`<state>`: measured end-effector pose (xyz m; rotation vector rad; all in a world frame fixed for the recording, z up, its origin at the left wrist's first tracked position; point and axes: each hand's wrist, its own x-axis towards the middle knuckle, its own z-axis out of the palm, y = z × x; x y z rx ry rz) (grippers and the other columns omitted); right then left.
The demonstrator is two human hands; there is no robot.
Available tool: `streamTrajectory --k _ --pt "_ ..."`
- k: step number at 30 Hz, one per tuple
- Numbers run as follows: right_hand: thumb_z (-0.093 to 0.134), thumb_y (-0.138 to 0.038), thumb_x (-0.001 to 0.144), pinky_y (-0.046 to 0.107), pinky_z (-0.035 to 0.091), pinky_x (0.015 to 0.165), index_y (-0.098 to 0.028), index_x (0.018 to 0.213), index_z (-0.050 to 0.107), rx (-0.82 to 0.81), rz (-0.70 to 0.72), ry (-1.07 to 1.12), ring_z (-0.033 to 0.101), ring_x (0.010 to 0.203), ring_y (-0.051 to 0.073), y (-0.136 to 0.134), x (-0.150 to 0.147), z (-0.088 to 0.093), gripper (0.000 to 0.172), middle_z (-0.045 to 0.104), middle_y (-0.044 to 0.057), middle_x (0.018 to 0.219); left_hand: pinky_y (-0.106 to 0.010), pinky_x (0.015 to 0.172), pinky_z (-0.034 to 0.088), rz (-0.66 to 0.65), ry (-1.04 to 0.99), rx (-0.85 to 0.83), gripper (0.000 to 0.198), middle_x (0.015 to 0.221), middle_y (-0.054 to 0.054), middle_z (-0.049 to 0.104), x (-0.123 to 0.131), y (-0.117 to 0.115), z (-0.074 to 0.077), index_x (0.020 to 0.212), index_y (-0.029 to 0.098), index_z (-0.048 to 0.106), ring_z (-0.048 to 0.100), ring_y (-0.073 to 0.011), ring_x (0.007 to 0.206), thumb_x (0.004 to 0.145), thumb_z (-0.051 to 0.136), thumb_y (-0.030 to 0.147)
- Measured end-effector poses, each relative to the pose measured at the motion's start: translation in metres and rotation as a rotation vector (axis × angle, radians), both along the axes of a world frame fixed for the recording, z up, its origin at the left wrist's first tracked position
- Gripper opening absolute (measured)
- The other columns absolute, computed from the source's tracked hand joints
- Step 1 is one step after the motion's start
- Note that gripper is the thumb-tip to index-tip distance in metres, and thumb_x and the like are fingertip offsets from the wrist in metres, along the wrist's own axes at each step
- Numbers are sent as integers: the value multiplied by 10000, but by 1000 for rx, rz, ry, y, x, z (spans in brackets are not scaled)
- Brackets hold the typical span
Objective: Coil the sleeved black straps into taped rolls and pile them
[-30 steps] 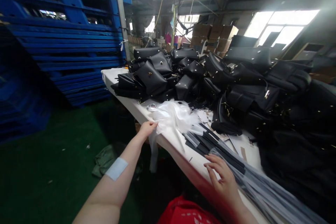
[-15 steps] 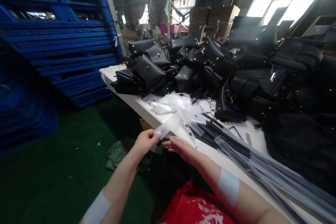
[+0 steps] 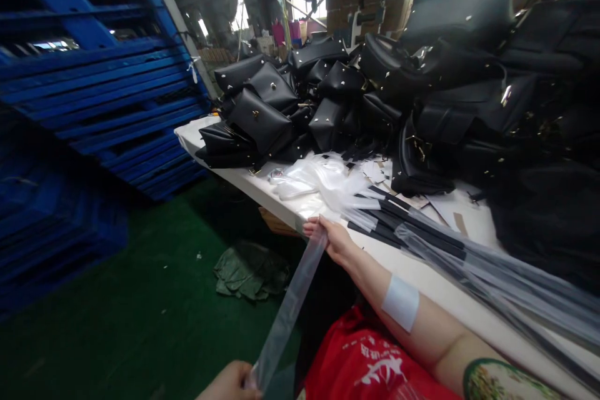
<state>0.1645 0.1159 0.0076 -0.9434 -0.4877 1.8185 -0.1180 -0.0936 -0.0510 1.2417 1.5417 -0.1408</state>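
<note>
I count one clear strip (image 3: 291, 303), slanting beside one bench (image 3: 193, 131); the left hand (image 3: 232, 381) grips it low, the right hand (image 3: 332, 241) high, two hands well apart. Overlapping black bags (image 3: 260, 124) defeat my count.

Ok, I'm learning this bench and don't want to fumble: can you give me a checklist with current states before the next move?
1. Right hand gripping the clear plastic strip at its upper end: ok.
2. Left hand gripping the lower end: ok, though partly out of frame.
3. Strip straight between the hands: ok.
4. Strip's ends open: cannot tell.
5. Black strips on the table: ok.
</note>
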Motion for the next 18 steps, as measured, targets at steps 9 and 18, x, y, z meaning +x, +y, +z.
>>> streamTrajectory --k 9,18 --pt "603 -627 812 321 512 804 -129 912 729 424 802 -169 672 781 169 -74 0 -3 523 731 78 868 -325 721 515 314 -535 393 610 616 -52 630 101 94 47 613 191 585 620 -191 657 873 306 667" --pt "521 -675 837 343 493 902 -136 884 726 505 906 -325 655 859 183 -89 15 -12 578 705 59 861 -250 596 467 703 -750 426 459 744 -71 727 153 118 65 780 109 726 625 -167 644 643 750 547"
